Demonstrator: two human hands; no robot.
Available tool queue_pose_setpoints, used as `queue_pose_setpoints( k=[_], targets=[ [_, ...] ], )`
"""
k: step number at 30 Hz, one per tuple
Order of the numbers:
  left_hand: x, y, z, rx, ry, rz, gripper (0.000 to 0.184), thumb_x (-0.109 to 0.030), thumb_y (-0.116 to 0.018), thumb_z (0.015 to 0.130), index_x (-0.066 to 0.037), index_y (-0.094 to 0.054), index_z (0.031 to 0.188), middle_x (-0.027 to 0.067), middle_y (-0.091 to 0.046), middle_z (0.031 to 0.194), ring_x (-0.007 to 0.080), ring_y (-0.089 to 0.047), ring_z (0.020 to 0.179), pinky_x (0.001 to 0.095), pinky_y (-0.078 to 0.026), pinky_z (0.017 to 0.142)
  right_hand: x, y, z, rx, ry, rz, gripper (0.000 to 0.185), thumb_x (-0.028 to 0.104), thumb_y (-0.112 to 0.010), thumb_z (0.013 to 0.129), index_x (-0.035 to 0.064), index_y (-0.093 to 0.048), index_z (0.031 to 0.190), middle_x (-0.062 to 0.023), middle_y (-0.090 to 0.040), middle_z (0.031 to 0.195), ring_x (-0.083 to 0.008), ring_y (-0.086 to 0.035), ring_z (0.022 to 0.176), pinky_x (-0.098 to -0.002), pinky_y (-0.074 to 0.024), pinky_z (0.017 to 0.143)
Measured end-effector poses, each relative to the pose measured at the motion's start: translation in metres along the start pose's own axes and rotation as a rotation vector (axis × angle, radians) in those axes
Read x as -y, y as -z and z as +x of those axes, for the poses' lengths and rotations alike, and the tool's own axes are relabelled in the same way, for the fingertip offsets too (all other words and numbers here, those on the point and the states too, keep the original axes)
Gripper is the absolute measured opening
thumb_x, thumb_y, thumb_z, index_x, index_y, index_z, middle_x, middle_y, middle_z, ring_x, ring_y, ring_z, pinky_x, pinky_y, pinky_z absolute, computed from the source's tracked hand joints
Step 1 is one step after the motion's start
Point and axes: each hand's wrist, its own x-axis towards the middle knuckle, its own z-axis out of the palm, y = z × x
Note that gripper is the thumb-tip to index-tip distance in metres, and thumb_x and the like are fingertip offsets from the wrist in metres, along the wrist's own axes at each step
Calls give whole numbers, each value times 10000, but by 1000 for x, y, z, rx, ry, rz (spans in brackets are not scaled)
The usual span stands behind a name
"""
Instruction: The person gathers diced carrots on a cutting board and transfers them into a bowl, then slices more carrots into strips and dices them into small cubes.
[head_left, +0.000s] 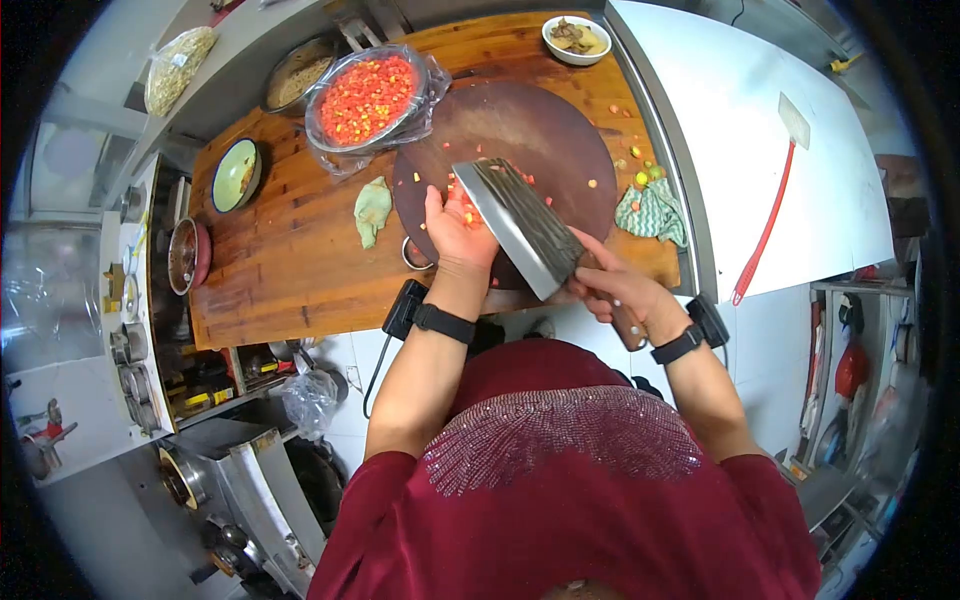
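My right hand [625,290] is wrapped round the wooden handle of a broad cleaver [520,225]. The blade slants up to the left over the near part of a round dark chopping board [510,125]. My left hand [462,236] is palm up at the blade's left edge, thumb raised, cupping some diced red pepper [470,212]. The blade hides most of its fingers. A few red and yellow bits lie scattered on the board. Beyond it, a plastic-lined bowl [316,118] is heaped with diced red pepper and some yellow pieces.
A pale green cloth [373,212] lies left of the board, a checked cloth [650,213] right. Around the wooden table stand a green bowl [236,175], a reddish bowl [200,257] and a white bowl [577,57] of food. A red-handled fly swatter [768,235] rests on the white surface.
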Motion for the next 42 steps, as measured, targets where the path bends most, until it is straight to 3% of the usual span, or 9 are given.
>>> queue_pose_setpoints(
  k=[5, 8, 11, 14, 21, 24, 30, 36, 42],
  targets=[
    [-18, 30, 36, -201, -191, -41, 519, -372, -309, 977, 19, -420, 1300, 187, -495, 1302, 332, -443, 1232, 473, -350, 1042, -26, 38, -32, -216, 107, -266, 717, -4, -531, 845, 159, -207, 1464, -26, -526, 689, -100, -505, 438, -241, -411, 387],
    [-22, 36, 45, -173, -276, 507, 408, -240, -415, 958, 15, -461, 1272, 161, -516, 1276, 268, -495, 1176, 377, -397, 995, -47, 53, -40, -319, 161, -240, 711, -24, -539, 848, 159, -225, 1458, -27, -539, 708, -94, -504, 446, -241, -421, 391],
    [-21, 43, 52, 9, -629, 1634, 329, -61, -537, 853, 2, -551, 1175, 145, -515, 1247, 263, -487, 1159, 351, -375, 984, -62, 62, -40, -420, 230, -193, 719, -14, -558, 848, 173, -227, 1458, -20, -520, 696, -96, -501, 445, -239, -417, 387],
    [-18, 50, 38, 48, -1021, 2058, 402, -150, -594, 816, 4, -529, 1182, 175, -482, 1271, 321, -403, 1242, 413, -300, 1046, -69, 60, -36, -459, 226, -188, 723, 5, -578, 852, 189, -229, 1458, -21, -511, 700, -101, -501, 448, -237, -409, 386],
    [-4, 71, -39, 369, -794, 2455, 774, -371, -748, 691, -66, -405, 1315, 198, -290, 1406, 408, -244, 1319, 538, -206, 1066, -74, 56, -26, -477, 215, -177, 739, 24, -576, 863, 184, -182, 1468, -47, -540, 745, -125, -525, 452, -256, -434, 395],
    [-6, 75, -37, 222, -725, 2617, 900, -482, -759, 636, -87, -383, 1351, 192, -251, 1434, 396, -213, 1338, 554, -175, 1070, -64, 55, -20, -453, 207, -202, 731, 33, -569, 870, 186, -178, 1468, -48, -540, 752, -128, -534, 468, -260, -441, 403],
    [-33, 81, -12, -48, -786, 2665, 869, -496, -724, 686, -81, -367, 1361, 205, -275, 1421, 408, -211, 1335, 523, -176, 1083, -53, 49, 0, -443, 202, -274, 732, 68, -584, 875, 186, -172, 1469, -45, -555, 744, -120, -541, 508, -259, -448, 430],
    [-36, 95, 15, -376, -955, 2081, 692, -438, -547, 863, 45, -355, 1319, 321, -299, 1364, 445, -281, 1279, 483, -226, 1069, -49, 37, 17, -341, 175, -282, 730, 61, -586, 868, 173, -182, 1465, -42, -554, 738, -117, -541, 504, -256, -442, 425],
    [11, 85, 19, -418, -1023, 2192, 556, -380, -504, 891, 54, -443, 1233, 238, -452, 1275, 394, -382, 1215, 469, -288, 1025, -48, 20, 29, -332, 171, -346, 739, 36, -578, 869, 172, -164, 1467, -33, -536, 722, -115, -541, 501, -253, -439, 425]
  ],
)
